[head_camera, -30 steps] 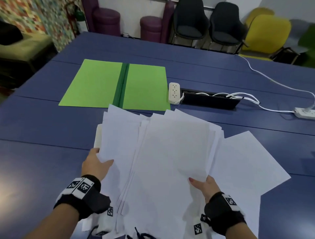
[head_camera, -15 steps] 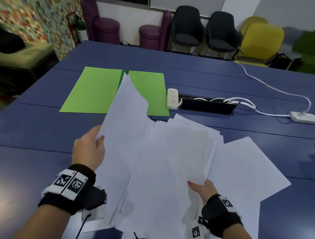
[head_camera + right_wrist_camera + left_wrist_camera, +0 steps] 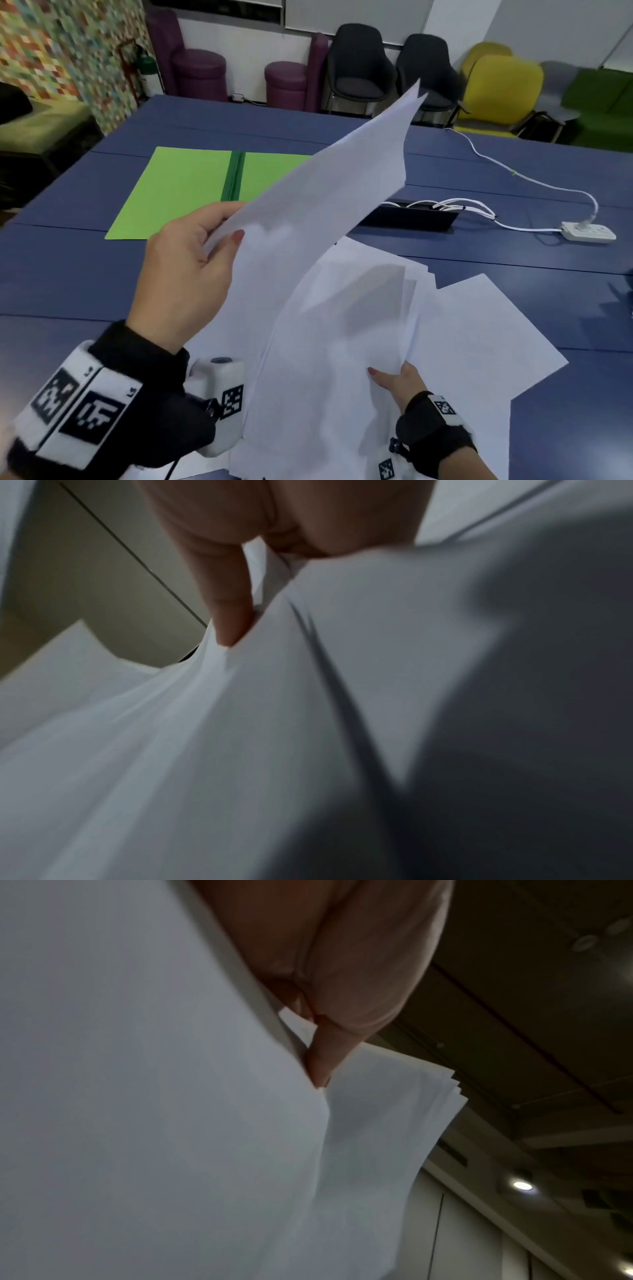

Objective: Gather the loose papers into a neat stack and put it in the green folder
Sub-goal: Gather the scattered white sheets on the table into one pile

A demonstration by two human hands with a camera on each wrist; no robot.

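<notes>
White papers (image 3: 342, 359) lie fanned over the blue table (image 3: 68, 274) in front of me. My left hand (image 3: 191, 260) grips the left edge of a bundle of sheets (image 3: 329, 192) and holds it lifted and tilted high above the table; the left wrist view shows fingers (image 3: 322, 1064) under that bundle (image 3: 171, 1123). Low on the right, my right hand (image 3: 394, 380) pinches the near edge of the pile, thumb on top, fingers (image 3: 232, 615) under the sheets (image 3: 308, 723). The green folder (image 3: 178, 192) lies open and flat at the far left, partly hidden by the raised sheets.
A black cable slot (image 3: 411, 219) with white cords sits mid-table, and a white power strip (image 3: 587, 233) lies at the right. One loose sheet (image 3: 479, 335) sticks out to the right of the pile. Chairs (image 3: 359, 72) stand beyond the far edge.
My left hand has raised its bundle of sheets from flat on the table to high and tilted, now covering the folder's right half. The right hand has stayed at the pile's near edge.
</notes>
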